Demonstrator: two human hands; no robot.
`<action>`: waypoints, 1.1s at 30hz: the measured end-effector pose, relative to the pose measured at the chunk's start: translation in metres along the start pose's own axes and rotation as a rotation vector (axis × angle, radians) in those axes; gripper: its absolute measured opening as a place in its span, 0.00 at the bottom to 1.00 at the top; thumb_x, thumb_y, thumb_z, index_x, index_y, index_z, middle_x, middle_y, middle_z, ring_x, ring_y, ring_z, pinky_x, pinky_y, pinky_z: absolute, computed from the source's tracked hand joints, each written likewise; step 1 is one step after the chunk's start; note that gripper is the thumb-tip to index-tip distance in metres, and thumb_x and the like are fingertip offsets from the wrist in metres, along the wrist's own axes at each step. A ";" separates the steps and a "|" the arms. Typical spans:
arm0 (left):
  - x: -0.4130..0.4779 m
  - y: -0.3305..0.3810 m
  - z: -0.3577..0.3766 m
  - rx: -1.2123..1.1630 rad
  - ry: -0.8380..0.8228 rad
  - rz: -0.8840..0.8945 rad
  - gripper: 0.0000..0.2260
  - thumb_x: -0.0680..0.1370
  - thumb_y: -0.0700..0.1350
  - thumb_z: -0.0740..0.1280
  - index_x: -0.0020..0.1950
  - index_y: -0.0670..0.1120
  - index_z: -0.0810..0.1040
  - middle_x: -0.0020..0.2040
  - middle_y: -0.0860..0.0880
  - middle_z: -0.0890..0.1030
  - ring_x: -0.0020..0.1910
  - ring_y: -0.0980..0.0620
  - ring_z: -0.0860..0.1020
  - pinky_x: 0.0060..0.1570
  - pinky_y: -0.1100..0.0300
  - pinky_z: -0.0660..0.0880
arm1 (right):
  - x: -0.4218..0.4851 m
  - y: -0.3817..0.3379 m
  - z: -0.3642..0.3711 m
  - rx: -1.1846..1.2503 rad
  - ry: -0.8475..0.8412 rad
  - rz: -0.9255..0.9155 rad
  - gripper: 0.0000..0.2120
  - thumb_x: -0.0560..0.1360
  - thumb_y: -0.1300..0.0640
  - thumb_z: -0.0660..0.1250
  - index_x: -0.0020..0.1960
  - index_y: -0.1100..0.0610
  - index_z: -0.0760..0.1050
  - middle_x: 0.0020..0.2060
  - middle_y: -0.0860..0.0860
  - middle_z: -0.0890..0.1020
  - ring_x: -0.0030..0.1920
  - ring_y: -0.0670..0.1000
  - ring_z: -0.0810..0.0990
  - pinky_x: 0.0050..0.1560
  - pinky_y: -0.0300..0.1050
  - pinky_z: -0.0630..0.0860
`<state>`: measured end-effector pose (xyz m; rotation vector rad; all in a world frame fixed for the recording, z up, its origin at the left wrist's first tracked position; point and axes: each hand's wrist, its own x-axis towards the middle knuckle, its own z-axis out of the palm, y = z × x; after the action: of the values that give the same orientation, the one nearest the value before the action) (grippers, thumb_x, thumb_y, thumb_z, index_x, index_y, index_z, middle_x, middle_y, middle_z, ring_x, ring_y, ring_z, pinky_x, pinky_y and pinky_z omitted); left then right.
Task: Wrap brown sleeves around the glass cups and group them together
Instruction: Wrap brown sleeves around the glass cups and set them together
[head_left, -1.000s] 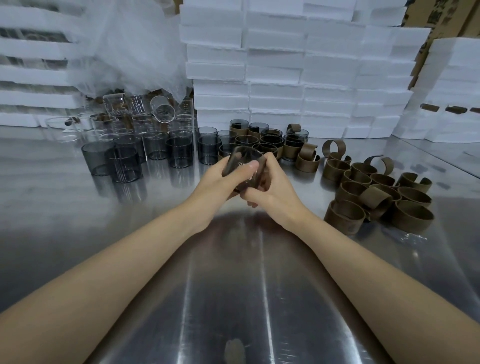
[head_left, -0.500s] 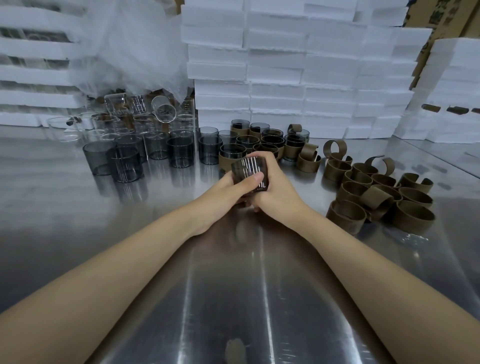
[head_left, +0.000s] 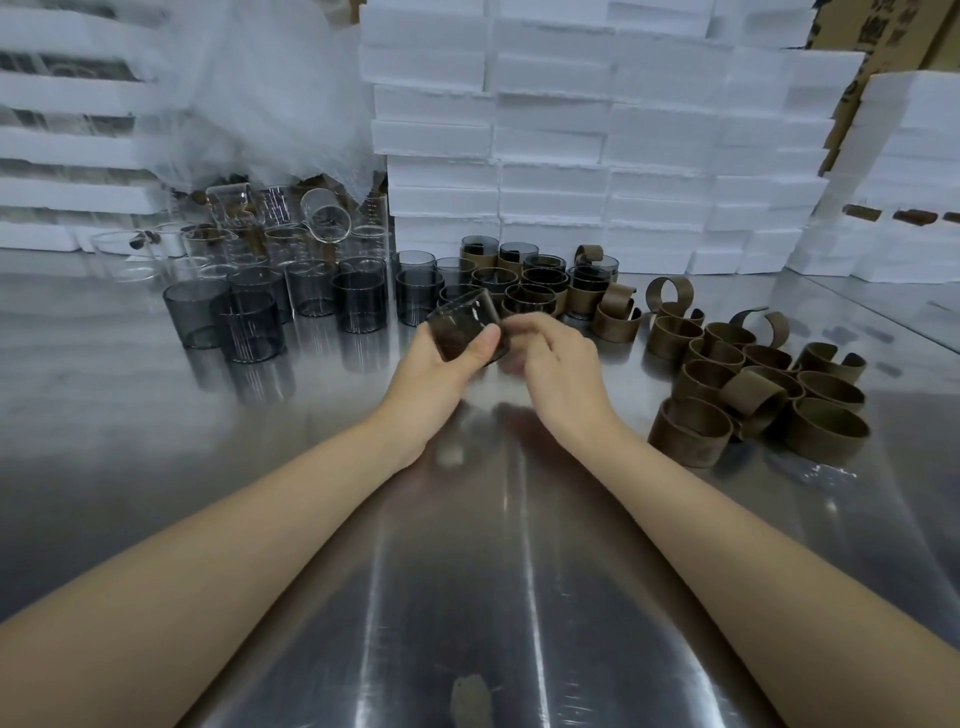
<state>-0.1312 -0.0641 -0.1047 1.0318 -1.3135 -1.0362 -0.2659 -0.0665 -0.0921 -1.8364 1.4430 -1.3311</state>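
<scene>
My left hand (head_left: 441, 376) grips a dark glass cup (head_left: 465, 325) with a brown sleeve around it, tilted above the steel table. My right hand (head_left: 553, 358) sits just right of the cup with curled fingers; blur hides whether they touch it. Behind the hands stands a group of sleeved cups (head_left: 535, 283). Bare smoky cups (head_left: 244, 325) stand to the left. Loose brown sleeves (head_left: 753, 384) lie in a heap on the right.
Clear glass cups (head_left: 270, 234) sit behind the smoky ones under a plastic sheet (head_left: 260, 93). White foam boxes (head_left: 597, 130) are stacked along the back and right. The steel table (head_left: 467, 571) spreads toward me.
The cup has tilted and shifted left in my left hand. My right hand has come off the cup's side and moved slightly right.
</scene>
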 end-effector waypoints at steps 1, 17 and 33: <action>0.002 0.000 -0.002 0.045 0.030 0.014 0.19 0.74 0.55 0.71 0.60 0.47 0.75 0.58 0.49 0.79 0.58 0.53 0.78 0.61 0.61 0.73 | 0.000 -0.002 0.003 0.148 -0.023 0.035 0.15 0.81 0.59 0.54 0.59 0.51 0.77 0.49 0.48 0.82 0.54 0.50 0.80 0.62 0.53 0.74; -0.009 0.002 0.005 0.044 -0.387 0.138 0.19 0.73 0.49 0.70 0.63 0.59 0.73 0.59 0.52 0.80 0.60 0.54 0.78 0.55 0.59 0.76 | 0.001 -0.009 -0.004 0.707 -0.020 0.368 0.28 0.84 0.43 0.46 0.47 0.54 0.82 0.45 0.57 0.85 0.48 0.56 0.84 0.51 0.53 0.81; 0.009 0.007 0.000 -0.305 0.090 -0.110 0.25 0.83 0.59 0.48 0.55 0.44 0.77 0.48 0.42 0.84 0.50 0.44 0.82 0.48 0.55 0.81 | -0.003 0.007 0.011 0.338 -0.294 -0.135 0.31 0.74 0.73 0.64 0.70 0.52 0.60 0.59 0.43 0.74 0.55 0.40 0.78 0.59 0.42 0.76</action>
<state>-0.1308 -0.0709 -0.0957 0.9140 -0.9980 -1.2165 -0.2600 -0.0681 -0.1036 -1.8308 0.8980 -1.2160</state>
